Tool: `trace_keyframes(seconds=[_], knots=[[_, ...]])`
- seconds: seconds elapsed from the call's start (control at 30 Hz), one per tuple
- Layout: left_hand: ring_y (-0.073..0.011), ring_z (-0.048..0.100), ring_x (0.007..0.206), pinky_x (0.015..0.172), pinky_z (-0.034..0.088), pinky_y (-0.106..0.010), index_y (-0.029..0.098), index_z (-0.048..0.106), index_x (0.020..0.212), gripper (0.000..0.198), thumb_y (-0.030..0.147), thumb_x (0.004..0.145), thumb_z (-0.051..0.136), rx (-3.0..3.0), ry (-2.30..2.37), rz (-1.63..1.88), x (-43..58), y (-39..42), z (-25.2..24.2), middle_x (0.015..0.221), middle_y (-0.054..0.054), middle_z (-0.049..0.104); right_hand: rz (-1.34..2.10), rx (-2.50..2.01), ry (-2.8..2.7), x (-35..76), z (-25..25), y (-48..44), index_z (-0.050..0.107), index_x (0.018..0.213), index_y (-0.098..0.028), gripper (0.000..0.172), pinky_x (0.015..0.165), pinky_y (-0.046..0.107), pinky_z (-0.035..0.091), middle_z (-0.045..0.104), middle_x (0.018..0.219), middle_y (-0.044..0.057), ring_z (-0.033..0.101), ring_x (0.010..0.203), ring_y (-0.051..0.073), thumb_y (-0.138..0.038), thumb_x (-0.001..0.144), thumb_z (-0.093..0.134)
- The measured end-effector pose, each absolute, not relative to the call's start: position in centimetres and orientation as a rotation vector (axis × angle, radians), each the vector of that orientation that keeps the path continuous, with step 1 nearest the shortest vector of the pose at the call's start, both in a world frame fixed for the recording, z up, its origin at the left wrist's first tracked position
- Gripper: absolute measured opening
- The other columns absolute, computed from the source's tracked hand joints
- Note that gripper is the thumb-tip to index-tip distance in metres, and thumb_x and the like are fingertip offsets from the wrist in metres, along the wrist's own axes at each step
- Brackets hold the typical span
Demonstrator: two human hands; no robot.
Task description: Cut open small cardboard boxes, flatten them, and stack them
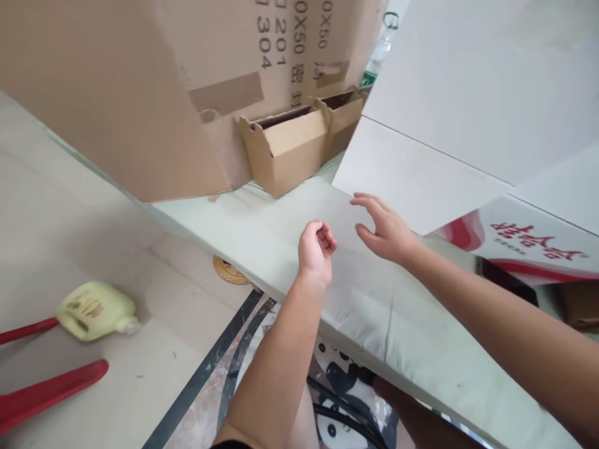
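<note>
My left hand (316, 252) hovers over a pale cloth-covered surface (281, 224), its fingers loosely curled into an open cup with nothing seen in it. To its right, my right hand (386, 232) is open, thumb and fingers apart, and also empty. Its fingertips are close to the lower edge of a large white panel or box (407, 174); whether they touch it I cannot tell. Beyond my hands stands a small brown cardboard box (294, 149) with an open top, beside a second similar one (344, 121).
A big printed carton (187, 125) rises behind. A clear bottle (377, 59) stands by the white panel. A red-and-white box (528, 243) lies at right. On the floor are a yellow jug (96, 310), red legs or bars (56, 393) and a round wooden piece (229, 271).
</note>
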State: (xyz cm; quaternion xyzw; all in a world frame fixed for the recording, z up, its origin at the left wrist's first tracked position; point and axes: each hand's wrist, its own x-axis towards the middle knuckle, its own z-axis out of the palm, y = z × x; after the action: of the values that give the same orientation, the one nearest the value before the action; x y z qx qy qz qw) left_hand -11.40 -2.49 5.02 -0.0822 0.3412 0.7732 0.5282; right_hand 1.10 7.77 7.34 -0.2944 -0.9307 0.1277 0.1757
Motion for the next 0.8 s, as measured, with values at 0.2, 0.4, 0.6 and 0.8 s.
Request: trace_keyframes(seconds=[0.2, 0.4, 0.6, 0.8], knots=[[-0.0064, 0.036, 0.045, 0.050, 0.027, -0.020, 0.017, 0.048, 0.060, 0.019, 0.018, 0.079, 0.047, -0.381, 0.733, 1.927, -14.3, -2.7, 4.9, 0.053, 0.005, 0.038, 0.327, -0.378, -2.662, -14.0, 7.8, 9.8, 0.058, 0.132, -0.019, 0.055, 0.119, 0.056, 0.043, 0.053, 0.150, 0.016, 0.049, 0.144, 0.033, -0.012, 0.078, 0.051], [-0.0076, 0.034, 0.047, 0.053, 0.027, -0.024, 0.018, 0.045, 0.061, 0.020, 0.019, 0.080, 0.046, -0.409, 0.743, 1.896, -15.5, -3.0, 5.0, 0.053, 0.004, 0.036, 0.304, -0.501, -2.637, -21.9, 7.2, 11.7, 0.064, 0.124, -0.022, 0.051, 0.117, 0.072, 0.035, 0.047, 0.156, 0.012, 0.044, 0.146, 0.043, -0.015, 0.075, 0.056], [-0.0076, 0.032, 0.048, 0.054, 0.027, -0.025, 0.020, 0.039, 0.064, 0.014, 0.020, 0.075, 0.048, -0.357, 0.850, 2.052, -15.7, -3.4, 4.7, 0.056, 0.006, 0.032, 0.380, -0.561, -2.537, -19.1, 6.9, 11.4, 0.067, 0.116, -0.025, 0.043, 0.112, 0.077, 0.032, 0.062, 0.140, 0.009, 0.050, 0.138, 0.039, -0.012, 0.079, 0.048], [-0.0074, 0.029, 0.049, 0.052, 0.026, -0.023, 0.021, 0.037, 0.062, 0.016, 0.019, 0.074, 0.047, -0.340, 0.919, 2.374, -15.5, -4.2, 5.1, 0.057, 0.007, 0.028, 0.409, -0.823, -2.420, -11.9, 7.8, 7.8, 0.073, 0.111, -0.021, 0.038, 0.115, 0.065, 0.041, 0.065, 0.139, 0.011, 0.057, 0.134, 0.036, -0.016, 0.080, 0.051]])
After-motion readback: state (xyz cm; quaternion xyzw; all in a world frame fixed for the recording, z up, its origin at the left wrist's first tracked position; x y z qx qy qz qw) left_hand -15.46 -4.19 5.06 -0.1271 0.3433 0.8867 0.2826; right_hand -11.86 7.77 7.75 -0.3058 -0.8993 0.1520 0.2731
